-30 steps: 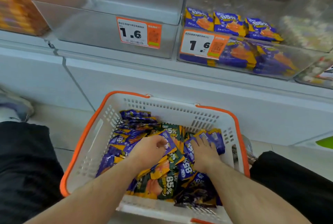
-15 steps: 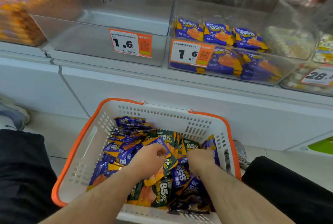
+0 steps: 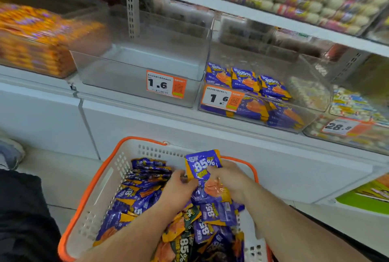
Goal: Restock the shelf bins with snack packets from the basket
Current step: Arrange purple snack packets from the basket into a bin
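Observation:
A white basket with an orange rim (image 3: 99, 179) sits on the floor below the shelf, full of purple and dark green snack packets (image 3: 134, 198). My right hand (image 3: 229, 179) grips a purple "85%" packet (image 3: 203, 166) lifted upright above the pile. My left hand (image 3: 179, 188) pinches the lower left side of that same packet. On the shelf above, an empty clear bin (image 3: 136, 68) bears a "1.6" tag. The clear bin (image 3: 248, 51) to its right holds several purple packets (image 3: 244, 80).
A bin of orange packets (image 3: 31, 38) stands at the far left, and bins of pale wrapped sweets (image 3: 345, 118) at the right. The white shelf base (image 3: 189, 127) rises behind the basket. My dark trouser legs flank it. A shoe (image 3: 10, 152) lies left.
Both hands were digging in the pile; now they have lifted one purple packet clear of it. The view has tilted upward, showing more of the shelves.

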{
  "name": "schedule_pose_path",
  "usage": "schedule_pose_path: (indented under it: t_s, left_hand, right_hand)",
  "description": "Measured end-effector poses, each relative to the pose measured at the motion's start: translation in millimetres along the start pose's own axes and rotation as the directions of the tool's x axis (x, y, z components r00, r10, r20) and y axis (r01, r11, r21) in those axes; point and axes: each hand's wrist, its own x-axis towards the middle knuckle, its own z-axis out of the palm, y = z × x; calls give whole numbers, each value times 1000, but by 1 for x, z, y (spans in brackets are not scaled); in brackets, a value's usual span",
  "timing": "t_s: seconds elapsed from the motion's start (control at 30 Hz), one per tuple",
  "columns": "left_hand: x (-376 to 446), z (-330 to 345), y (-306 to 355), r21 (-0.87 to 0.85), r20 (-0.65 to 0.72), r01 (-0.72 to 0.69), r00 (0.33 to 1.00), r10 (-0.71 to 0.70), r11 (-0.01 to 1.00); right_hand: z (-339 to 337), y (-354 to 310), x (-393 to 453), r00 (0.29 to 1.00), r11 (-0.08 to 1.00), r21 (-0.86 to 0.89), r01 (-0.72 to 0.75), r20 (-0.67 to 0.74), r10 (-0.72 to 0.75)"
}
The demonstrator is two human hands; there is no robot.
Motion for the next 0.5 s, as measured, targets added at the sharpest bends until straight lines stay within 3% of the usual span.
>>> schedule_pose_path:
  t_s: [0.13,0.2,0.3,0.4,0.5]
  left_hand:
    - [-3,-9,22,-137,-6,-111,994,111,984]
    - [-6,-14,34,-210,-52,-137,990,129,968]
    - [-8,-19,54,-269,-128,-180,980,150,946]
    - [-12,-20,82,-319,-154,-252,965,212,914]
    - [-17,-20,113,-374,-136,-311,950,280,874]
  right_hand:
    - [4,-21,-13,997,994,98,52,45,-57]
    - [8,-32,-19,994,992,79,94,-61,-89]
    - [13,-49,-36,920,961,-153,231,-287,-267]
    - [14,-69,-57,827,831,-425,359,-267,-494]
    - [14,-89,-73,791,814,-429,392,-295,-536]
